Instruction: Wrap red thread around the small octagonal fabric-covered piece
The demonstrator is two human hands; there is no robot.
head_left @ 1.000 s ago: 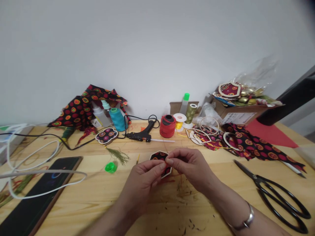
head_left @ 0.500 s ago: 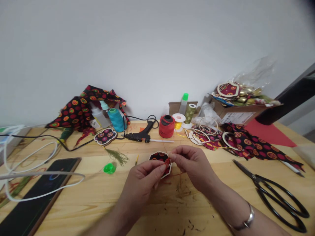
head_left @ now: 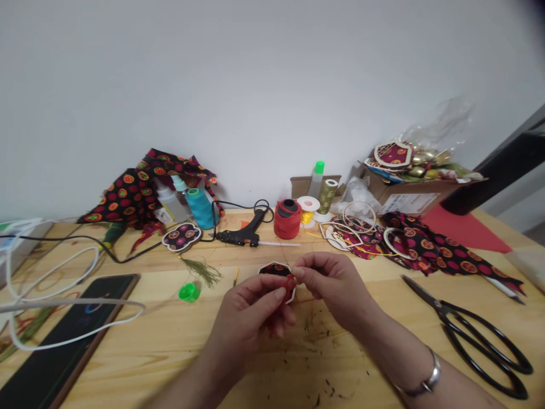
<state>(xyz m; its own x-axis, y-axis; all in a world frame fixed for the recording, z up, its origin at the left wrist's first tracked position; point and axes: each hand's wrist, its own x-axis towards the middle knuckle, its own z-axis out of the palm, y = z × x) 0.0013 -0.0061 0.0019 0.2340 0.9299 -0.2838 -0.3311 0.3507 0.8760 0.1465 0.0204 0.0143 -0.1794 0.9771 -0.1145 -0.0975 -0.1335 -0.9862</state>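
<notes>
My left hand (head_left: 249, 315) and my right hand (head_left: 334, 284) meet over the middle of a wooden table (head_left: 170, 335). Both pinch a small bit of red thread (head_left: 290, 280) between thumb and fingertips. Just behind the fingers lies a hexagonal fabric-covered piece (head_left: 276, 269) with a white edge, partly hidden by them. A silver bracelet (head_left: 426, 378) sits on my right wrist.
Black scissors (head_left: 472, 335) lie to the right. A phone (head_left: 63, 341) and white cables (head_left: 55, 295) are at the left. Behind stand a glue gun (head_left: 244, 233), a red thread spool (head_left: 287, 218), a teal spool (head_left: 200, 207), a green cap (head_left: 188, 292), patterned fabric (head_left: 426, 247) and a cardboard box (head_left: 409, 196).
My fingers have parted slightly and a loop of red thread now shows between them. My left hand has dropped a little and covers more of the hexagonal piece.
</notes>
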